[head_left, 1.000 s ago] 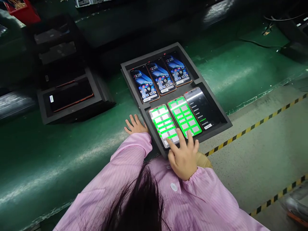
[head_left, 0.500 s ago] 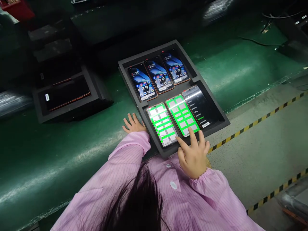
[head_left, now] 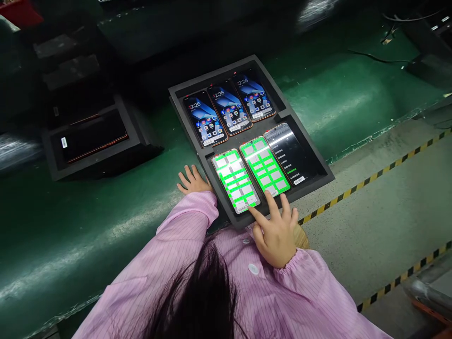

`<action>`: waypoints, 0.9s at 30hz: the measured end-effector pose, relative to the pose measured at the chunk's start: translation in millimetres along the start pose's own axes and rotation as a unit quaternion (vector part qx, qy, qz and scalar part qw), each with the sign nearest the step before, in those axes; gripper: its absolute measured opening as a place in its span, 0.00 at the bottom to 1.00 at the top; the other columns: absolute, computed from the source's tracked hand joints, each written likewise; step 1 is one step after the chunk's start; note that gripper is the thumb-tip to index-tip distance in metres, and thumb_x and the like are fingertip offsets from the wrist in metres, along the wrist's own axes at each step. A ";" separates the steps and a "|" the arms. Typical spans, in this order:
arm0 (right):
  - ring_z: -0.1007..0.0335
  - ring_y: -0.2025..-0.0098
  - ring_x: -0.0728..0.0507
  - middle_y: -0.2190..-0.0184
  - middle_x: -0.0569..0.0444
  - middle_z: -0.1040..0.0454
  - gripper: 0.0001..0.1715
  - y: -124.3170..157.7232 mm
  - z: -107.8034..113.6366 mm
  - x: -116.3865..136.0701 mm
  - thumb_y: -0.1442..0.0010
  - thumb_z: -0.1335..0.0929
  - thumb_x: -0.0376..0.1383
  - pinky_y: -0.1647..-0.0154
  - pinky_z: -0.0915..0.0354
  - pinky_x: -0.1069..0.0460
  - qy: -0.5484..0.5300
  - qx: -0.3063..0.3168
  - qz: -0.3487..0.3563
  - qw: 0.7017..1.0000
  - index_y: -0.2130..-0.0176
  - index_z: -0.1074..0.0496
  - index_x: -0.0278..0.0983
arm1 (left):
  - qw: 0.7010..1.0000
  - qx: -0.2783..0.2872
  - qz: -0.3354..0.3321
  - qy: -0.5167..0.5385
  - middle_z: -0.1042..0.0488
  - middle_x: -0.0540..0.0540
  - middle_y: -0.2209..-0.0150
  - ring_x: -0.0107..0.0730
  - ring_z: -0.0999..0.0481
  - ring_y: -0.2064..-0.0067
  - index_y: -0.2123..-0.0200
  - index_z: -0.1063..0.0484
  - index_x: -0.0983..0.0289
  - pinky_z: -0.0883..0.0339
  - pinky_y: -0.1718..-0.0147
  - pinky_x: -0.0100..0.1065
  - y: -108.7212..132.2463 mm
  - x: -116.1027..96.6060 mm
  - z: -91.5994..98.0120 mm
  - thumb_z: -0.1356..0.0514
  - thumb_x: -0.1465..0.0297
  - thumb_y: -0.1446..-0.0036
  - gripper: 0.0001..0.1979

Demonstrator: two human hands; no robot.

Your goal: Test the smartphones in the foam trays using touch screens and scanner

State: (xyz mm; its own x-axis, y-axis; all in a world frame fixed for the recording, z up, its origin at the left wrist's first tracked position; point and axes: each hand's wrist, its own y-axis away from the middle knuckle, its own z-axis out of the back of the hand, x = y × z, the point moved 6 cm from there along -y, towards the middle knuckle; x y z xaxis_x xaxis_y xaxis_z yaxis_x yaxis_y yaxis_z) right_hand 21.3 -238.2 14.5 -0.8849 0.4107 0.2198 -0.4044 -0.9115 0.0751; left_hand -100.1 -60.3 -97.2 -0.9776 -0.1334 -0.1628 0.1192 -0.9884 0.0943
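Observation:
A dark foam tray (head_left: 229, 142) holds two rows of smartphones. My right hand (head_left: 277, 235) has its fingers spread over the near edge, the index fingertip at the bottom of the left green-grid smartphone (head_left: 236, 181). Its middle finger reaches the lower end of the middle smartphone (head_left: 264, 165), which also shows a green grid. Right of that lies a smartphone with a dark text list (head_left: 284, 153). In the far row, several smartphones (head_left: 231, 106) show home screens. My left hand (head_left: 193, 181) rests with fingers spread on the green surface, beside the tray's left edge, holding nothing.
On the left, another dark foam tray (head_left: 136, 141) carries a dark-screened smartphone (head_left: 95, 141). The green work surface (head_left: 106, 207) runs beneath both trays. A cable (head_left: 374, 57) lies at the upper right. Yellow-black tape (head_left: 370, 188) marks the floor at right.
My right hand has moved left and slightly down, its index finger now at the left smartphone's bottom. More green fills that phone's grid near its lower end. My left hand keeps its place beside the tray.

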 end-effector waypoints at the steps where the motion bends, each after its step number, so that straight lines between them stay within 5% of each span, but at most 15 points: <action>1: 0.58 0.39 0.27 0.40 0.49 0.46 0.20 -1.2 1.2 -4.5 0.49 0.36 0.33 0.50 0.52 0.28 0.005 -0.007 -0.011 1.000 0.56 0.28 0.48 | 1.000 0.000 -0.001 0.000 0.48 0.53 0.37 0.45 0.54 0.36 0.41 0.45 0.59 0.60 0.43 0.56 -0.2 0.2 -0.2 0.56 0.66 0.44 0.26; 13: 0.59 0.39 0.27 0.40 0.48 0.46 0.18 -15.0 6.5 -17.5 0.48 0.38 0.32 0.52 0.51 0.28 0.015 -0.040 -0.031 0.999 0.59 0.27 0.45 | 1.000 -0.007 -0.005 0.014 0.49 0.53 0.37 0.45 0.55 0.36 0.41 0.45 0.59 0.60 0.42 0.54 2.3 -0.9 2.7 0.58 0.66 0.43 0.26; 27: 0.60 0.39 0.27 0.39 0.49 0.50 0.21 -79.2 10.3 -6.8 0.49 0.38 0.31 0.51 0.50 0.28 0.048 -0.011 0.029 0.998 0.57 0.28 0.47 | 1.000 0.014 -0.004 0.021 0.49 0.53 0.37 0.46 0.54 0.36 0.41 0.45 0.59 0.60 0.42 0.55 3.6 -0.4 4.1 0.57 0.66 0.44 0.26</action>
State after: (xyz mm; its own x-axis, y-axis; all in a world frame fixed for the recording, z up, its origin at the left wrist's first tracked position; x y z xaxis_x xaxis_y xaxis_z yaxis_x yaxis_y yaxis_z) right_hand 61.7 -169.1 17.1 -0.9245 0.3583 0.1298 -0.3559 -0.9336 0.0424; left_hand -100.0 -63.5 -92.8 -0.9703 -0.1281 -0.2053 0.1049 -0.9872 0.1204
